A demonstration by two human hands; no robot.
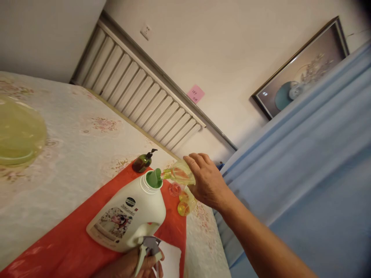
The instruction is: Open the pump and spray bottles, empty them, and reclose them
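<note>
The right hand's (210,181) fingers grip a translucent yellow bottle (182,172) (ridged at the neck), tipped, its mouth at the green spout (155,177) of a white plastic jug (147,212) — label seemingly "SilkGarden". The left hand's (132,261) fingers curl round a grey-and-white spray trigger (151,244). Beneath: red sheet (72,231), floral tablecloth (72,154); beyond, a pink handwritten note (196,94).

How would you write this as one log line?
white jug: open, on red mat | right hand: holds tilted yellow bottle, neck at jug's mouth | left hand: holds spray trigger
</note>
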